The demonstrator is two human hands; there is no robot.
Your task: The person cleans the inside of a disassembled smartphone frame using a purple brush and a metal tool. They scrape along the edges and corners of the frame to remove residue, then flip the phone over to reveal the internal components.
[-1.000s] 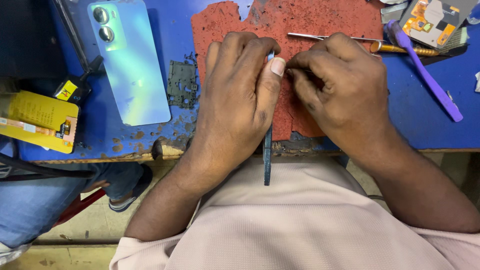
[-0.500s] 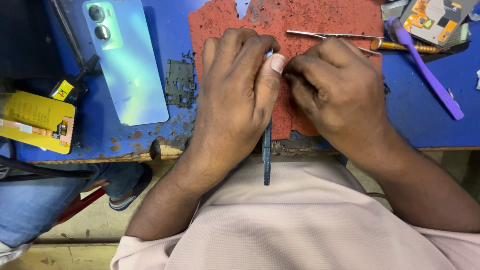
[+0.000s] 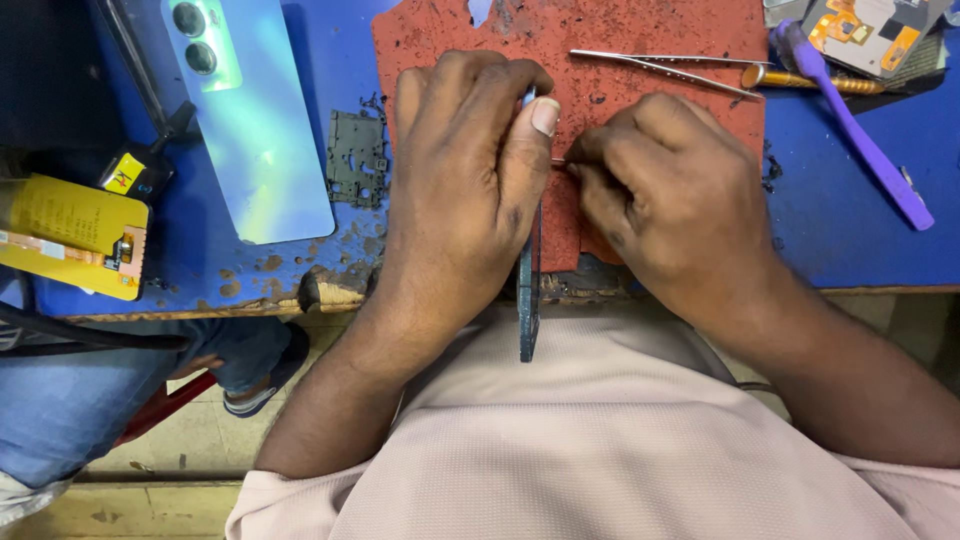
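My left hand [image 3: 465, 190] is shut on a slim dark phone [image 3: 528, 300], held on edge over the red work mat [image 3: 640, 30]. The phone's lower end sticks out past the table's front edge towards my body. My right hand [image 3: 670, 200] is curled into a fist just right of it. It pinches a thin metal tool [image 3: 558, 161] whose tip meets the phone's edge under my left thumb. Most of the tool is hidden by my fingers.
On the blue table [image 3: 840, 230] lie a light blue phone back cover [image 3: 250, 120], a small black metal plate [image 3: 356, 158], a yellow flat part [image 3: 70, 235], tweezers [image 3: 660, 68], a purple brush [image 3: 860, 140] and a circuit board [image 3: 865, 25]. Another person's jeans leg [image 3: 60, 400] is at the lower left.
Both hands stay on the phone almost unmoved. My right fingers have closed a little tighter at the phone's edge, and the view has shifted slightly.
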